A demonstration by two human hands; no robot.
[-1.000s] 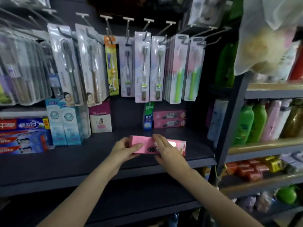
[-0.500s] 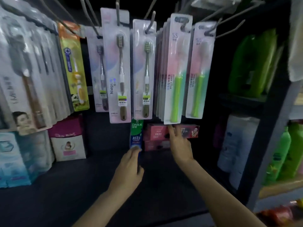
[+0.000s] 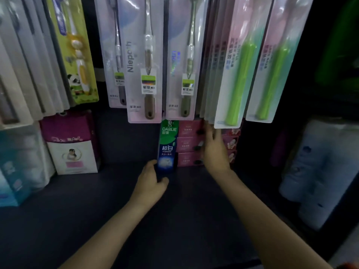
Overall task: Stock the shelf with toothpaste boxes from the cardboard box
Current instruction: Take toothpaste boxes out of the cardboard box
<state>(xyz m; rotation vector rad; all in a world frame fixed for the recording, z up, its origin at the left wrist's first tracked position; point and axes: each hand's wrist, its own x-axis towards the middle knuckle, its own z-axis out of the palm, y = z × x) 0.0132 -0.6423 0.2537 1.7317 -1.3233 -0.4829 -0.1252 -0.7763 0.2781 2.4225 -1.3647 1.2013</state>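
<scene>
Three pink toothpaste boxes (image 3: 189, 144) lie stacked at the back of the dark shelf (image 3: 108, 206), under the hanging toothbrushes. My right hand (image 3: 214, 150) rests flat against the front of this stack, fingers spread and reaching up to the top box. Just left of the stack a green and blue Darlie toothpaste box (image 3: 168, 144) stands upright. My left hand (image 3: 150, 183) is at its foot, fingers on its left side and thumb in front of its base. The cardboard box is out of view.
Carded toothbrushes (image 3: 144, 61) hang low in a row over the back of the shelf, some with green handles (image 3: 238, 74). A purple and white box (image 3: 71, 144) and pale blue boxes (image 3: 17, 164) stand at the left. White bottles (image 3: 318, 171) are at the right.
The pink box I held at the shelf's front edge now lies on top of the stack at the back. My head has moved in closer. My left hand has reached the Darlie box.
</scene>
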